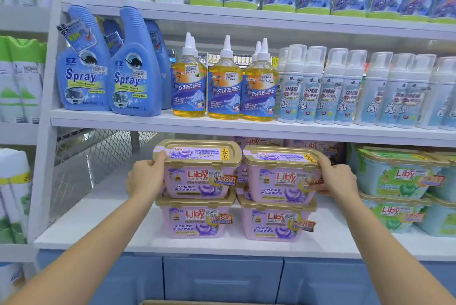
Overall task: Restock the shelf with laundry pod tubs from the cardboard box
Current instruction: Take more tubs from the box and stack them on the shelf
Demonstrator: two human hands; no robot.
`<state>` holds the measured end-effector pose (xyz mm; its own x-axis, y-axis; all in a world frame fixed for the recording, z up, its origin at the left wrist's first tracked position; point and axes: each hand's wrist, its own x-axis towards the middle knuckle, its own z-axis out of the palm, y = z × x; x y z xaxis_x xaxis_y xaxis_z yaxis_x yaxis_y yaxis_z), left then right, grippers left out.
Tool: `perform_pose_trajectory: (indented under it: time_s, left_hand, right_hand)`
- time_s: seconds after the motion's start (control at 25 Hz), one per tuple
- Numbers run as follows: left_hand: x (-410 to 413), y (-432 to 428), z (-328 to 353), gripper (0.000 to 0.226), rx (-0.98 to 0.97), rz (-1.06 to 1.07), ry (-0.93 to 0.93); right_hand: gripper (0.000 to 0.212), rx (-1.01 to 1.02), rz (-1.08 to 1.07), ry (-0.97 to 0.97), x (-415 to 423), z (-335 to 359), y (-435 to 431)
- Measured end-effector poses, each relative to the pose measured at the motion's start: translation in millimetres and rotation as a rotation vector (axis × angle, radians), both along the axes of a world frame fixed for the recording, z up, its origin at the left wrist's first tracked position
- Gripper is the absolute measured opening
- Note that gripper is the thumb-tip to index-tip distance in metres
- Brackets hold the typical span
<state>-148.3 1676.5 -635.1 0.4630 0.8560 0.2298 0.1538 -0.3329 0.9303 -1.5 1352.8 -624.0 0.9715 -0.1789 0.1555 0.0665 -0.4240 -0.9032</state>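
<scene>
Your fingers curl over the gold lid edge of the upper left purple tub, while your left hand presses against that tub's outer side, grasping it. Your right hand mirrors this on the upper right purple tub, fingers hooked on the lid's far corner and thumb pressed against the front label. Each upper tub sits on a lower one: the lower left tub and the lower right tub both stand on the white bottom shelf, side by side with a narrow gap between them. More purple tubs show behind the stacks. To the right, just beside them, stand stacked green tubs. On the shelf above, blue spray bottles line the left, yellow bottles the middle, and white pump bottles the right. A sliver of the cardboard box shows at the frame's bottom edge, between your forearms.
</scene>
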Motion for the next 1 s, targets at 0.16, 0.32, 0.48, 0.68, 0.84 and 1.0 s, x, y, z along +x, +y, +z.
perform_pose_trajectory:
  time_s: [0.16,0.32,0.48,0.68,0.84,1.0]
  left_hand:
    - [-1,-9,-10,0.059,0.091,-0.091,-0.021]
    - [3,-9,-29,0.046,0.107,-0.175,-0.064]
    - [2,-9,-46,0.053,0.051,-0.39,-0.093]
    - [1,-4,-50,0.073,0.083,-0.417,-0.026]
    - [-2,5,-54,0.063,0.088,-0.426,-0.044]
    - [-3,8,-65,0.05,0.117,-0.441,-0.071]
  right_hand:
    - [0.063,-0.2,-0.035,-0.106,-13,-8,4]
    - [0.062,-0.27,0.043,-0.185,-16,-28,2]
    - [0.061,-0.07,0.271,-0.247,-17,-49,-3]
    - [0.114,0.116,0.425,-0.144,-9,-61,-2]
    - [0.107,0.126,0.418,-0.191,-10,-62,4]
    - [0.08,0.081,0.377,-0.247,-7,-71,9]
